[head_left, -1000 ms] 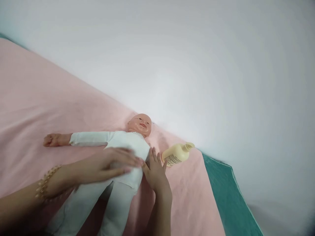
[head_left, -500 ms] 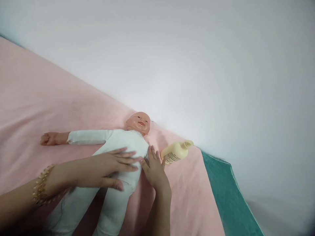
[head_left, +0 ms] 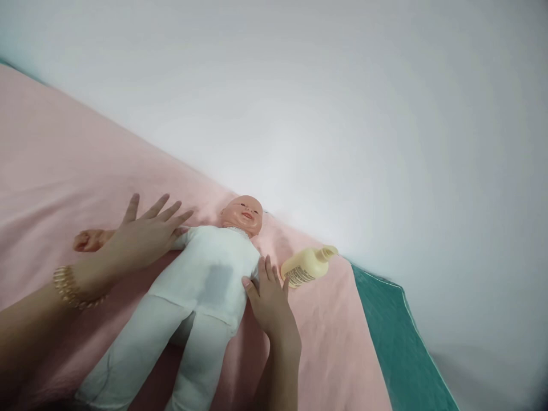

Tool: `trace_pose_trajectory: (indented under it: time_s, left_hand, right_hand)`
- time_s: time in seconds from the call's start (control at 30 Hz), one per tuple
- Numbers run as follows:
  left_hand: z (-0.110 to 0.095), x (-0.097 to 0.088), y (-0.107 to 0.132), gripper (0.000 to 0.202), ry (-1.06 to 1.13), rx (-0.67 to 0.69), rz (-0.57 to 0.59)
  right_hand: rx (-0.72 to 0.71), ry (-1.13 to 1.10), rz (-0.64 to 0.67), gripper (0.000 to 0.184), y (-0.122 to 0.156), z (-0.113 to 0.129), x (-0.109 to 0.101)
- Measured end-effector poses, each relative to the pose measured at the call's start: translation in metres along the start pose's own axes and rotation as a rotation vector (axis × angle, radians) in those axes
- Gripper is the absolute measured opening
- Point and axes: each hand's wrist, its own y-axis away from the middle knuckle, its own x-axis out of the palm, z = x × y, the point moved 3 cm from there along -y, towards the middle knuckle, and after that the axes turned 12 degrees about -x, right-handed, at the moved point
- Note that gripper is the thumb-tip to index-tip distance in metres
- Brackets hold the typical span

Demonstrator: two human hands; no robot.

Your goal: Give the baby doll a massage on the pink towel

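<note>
A: What's at the far left?

B: A pink cloth (head_left: 51, 148) spreads from that edge, and the doll's fist (head_left: 88, 240) lies on it, just beyond a beaded bracelet (head_left: 66, 288) on the person's left wrist

A: And the left hand (head_left: 148, 234)?

B: Palm down, fingers splayed wide, over the doll's outstretched arm; I can't tell whether the palm presses on the sleeve

A: Where's the doll (head_left: 171, 311) itself?

B: On its back in the middle of the cloth, in white clothes, legs toward the person, bald head (head_left: 244, 212) near the wall (head_left: 321, 114). A grey patch (head_left: 215, 285) shows on the lower front of its top

A: Then the right hand (head_left: 270, 299)?

B: At the doll's other side, fingers straight, thumb held apart by the top's edge, with a bit of white sleeve showing there

A: Anything beyond it?

B: A pale yellow bottle (head_left: 306, 266), just beside the fingertips, its spout aimed right; the print is too small to read. Past that, a green surface (head_left: 394, 325) shows beyond the cloth's edge
</note>
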Motion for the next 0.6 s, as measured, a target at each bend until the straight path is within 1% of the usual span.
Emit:
trace_pose_trajectory:
  time_s: [0.13, 0.23, 0.33, 0.4, 0.47, 0.53, 0.6]
  left_hand:
    - [0.009, -0.001, -0.008, 0.056, -0.056, -0.134, -0.026]
    - [0.007, -0.006, -0.012, 0.054, -0.084, -0.214, -0.031]
    - [-0.002, -0.012, -0.015, 0.051, -0.119, -0.241, -0.023]
    - [-0.007, -0.016, -0.017, 0.047, -0.135, -0.246, -0.012]
    - [-0.009, -0.019, -0.017, 0.045, -0.137, -0.252, -0.011]
    - [-0.009, -0.021, -0.018, 0.044, -0.126, -0.259, -0.028]
    - [-0.009, -0.023, -0.018, 0.044, -0.109, -0.253, -0.05]
  right_hand:
    - [-0.074, 0.02, 0.019, 0.068, 0.015, 0.019, -0.007]
    - [-0.205, 0.01, 0.064, 0.064, 0.028, 0.042, -0.009]
    - [-0.45, 0.011, 0.082, 0.057, 0.036, 0.067, -0.001]
    - [-0.648, 0.001, 0.12, 0.053, 0.039, 0.081, 0.01]
    - [-0.785, -0.013, 0.17, 0.051, 0.037, 0.091, 0.022]
    - [-0.824, -0.036, 0.192, 0.05, 0.031, 0.095, 0.03]
    - [-0.778, -0.058, 0.165, 0.049, 0.022, 0.094, 0.033]
